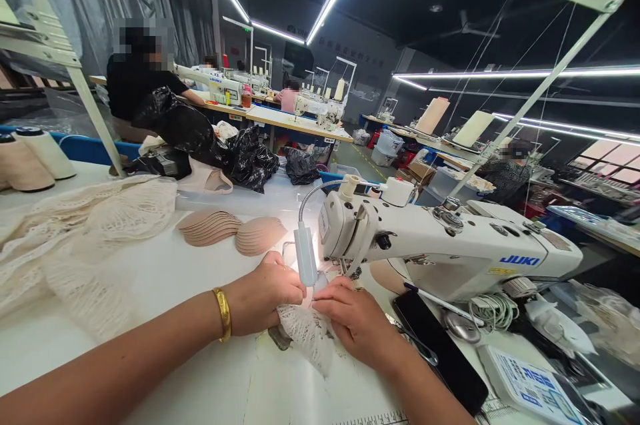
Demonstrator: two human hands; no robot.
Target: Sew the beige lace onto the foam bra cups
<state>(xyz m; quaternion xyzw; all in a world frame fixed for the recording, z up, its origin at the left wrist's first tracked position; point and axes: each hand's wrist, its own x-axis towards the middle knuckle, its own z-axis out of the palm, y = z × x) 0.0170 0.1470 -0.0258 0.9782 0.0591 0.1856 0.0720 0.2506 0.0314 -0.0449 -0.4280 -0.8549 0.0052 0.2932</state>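
Observation:
Cream lace fabric (307,335) hangs toward me from between my two hands, just in front of the white sewing machine (425,232). My left hand (267,295), a gold bangle at its wrist, pinches the lace from the left. On the other side my right hand (355,318) is closed on the same piece, its fingertips close to the needle area. A gooseneck lamp (306,255) shines down over the work and partly covers the spot between the hands. The needle and presser foot are mostly hidden.
Stacked beige cup pads (207,228) and a pile of cream lace (100,232) lie leftward. At right are a black phone (440,352), scissors (423,345) and a plastic box (530,382). Thread cones (45,152) stand far left. A person in black (135,85) sits beyond.

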